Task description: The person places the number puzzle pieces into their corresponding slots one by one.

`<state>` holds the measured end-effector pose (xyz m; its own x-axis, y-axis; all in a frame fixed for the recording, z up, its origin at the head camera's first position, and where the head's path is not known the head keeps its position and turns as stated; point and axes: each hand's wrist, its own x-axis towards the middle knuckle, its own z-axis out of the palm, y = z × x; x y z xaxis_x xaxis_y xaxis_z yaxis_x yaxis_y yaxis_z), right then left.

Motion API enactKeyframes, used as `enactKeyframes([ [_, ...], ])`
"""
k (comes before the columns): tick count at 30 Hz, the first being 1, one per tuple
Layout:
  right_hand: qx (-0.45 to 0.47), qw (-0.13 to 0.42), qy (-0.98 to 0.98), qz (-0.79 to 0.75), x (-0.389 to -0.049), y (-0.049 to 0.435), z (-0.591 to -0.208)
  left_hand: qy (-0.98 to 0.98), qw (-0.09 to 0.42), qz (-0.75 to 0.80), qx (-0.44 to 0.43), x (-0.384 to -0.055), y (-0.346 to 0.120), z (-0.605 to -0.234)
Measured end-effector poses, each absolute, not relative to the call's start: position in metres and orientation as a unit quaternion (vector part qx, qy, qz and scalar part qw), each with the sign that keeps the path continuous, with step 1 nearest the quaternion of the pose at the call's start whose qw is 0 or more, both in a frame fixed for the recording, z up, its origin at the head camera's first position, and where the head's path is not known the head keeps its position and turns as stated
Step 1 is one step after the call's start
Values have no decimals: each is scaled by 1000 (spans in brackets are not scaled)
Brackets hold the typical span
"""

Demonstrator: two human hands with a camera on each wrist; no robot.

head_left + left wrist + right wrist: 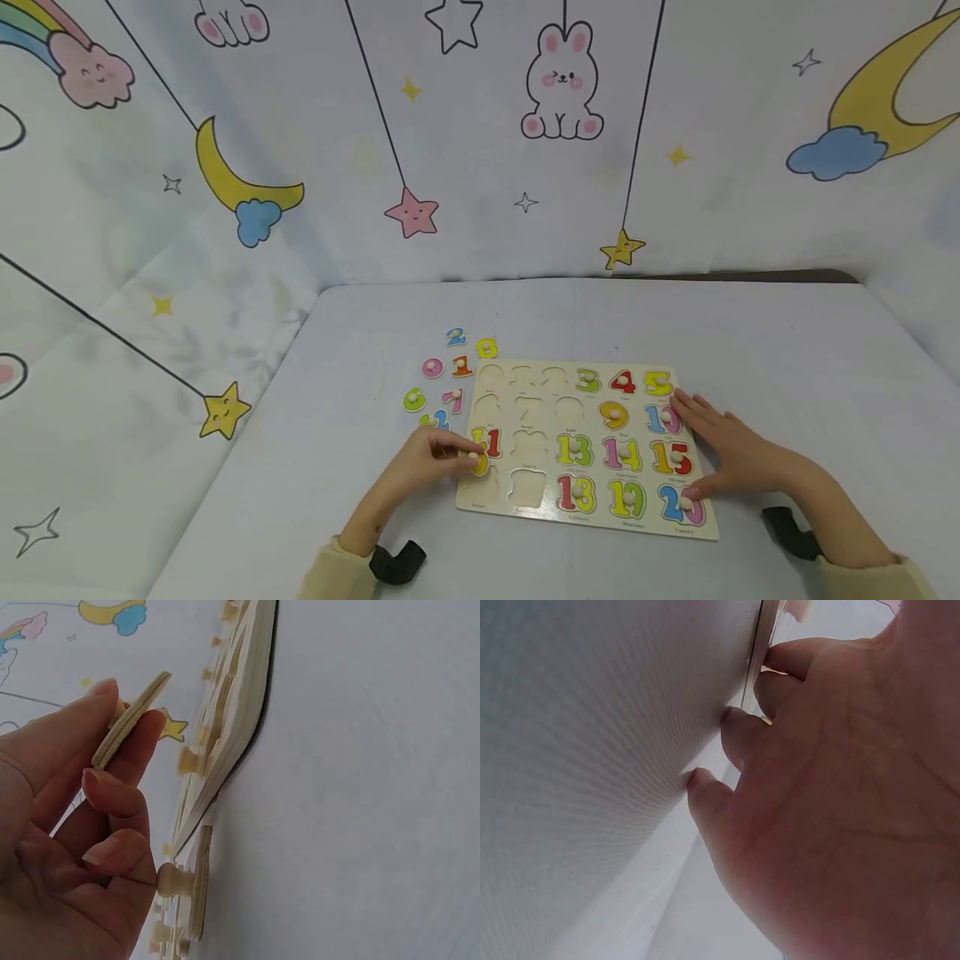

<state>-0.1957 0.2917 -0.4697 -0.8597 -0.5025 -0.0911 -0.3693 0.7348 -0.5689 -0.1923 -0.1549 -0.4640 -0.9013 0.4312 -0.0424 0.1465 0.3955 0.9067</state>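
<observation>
Puzzle piece [133,718], likely light, stiff and best gripped by its knob [118,712], is pinched by the left hand [427,457] over the board's [506,400] left side, well short of the tabletop's [570,317] back edge, while the board's right edge is touched by the right hand [738,446], fingers spread.

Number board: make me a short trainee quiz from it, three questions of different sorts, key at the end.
1. Which lies off the board?
(a) 13
(b) 19
(c) 2

2. True or false: the left hand lies flat on the table, holding nothing.

3. Fill the gap: in the top row, the pieces in place read 3, __, 5.

Key:
1. c
2. False; it pinches a piece.
3. 4
</observation>
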Motion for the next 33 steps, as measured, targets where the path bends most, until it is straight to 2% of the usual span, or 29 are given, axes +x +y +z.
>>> enactKeyframes([
  [22, -247, 107, 923, -275, -195, 290, -468, 825, 154, 466, 280, -198, -120, -463],
  [33, -242, 112, 926, -267, -195, 289, -467, 822, 178, 472, 265, -193, -132, -461],
])
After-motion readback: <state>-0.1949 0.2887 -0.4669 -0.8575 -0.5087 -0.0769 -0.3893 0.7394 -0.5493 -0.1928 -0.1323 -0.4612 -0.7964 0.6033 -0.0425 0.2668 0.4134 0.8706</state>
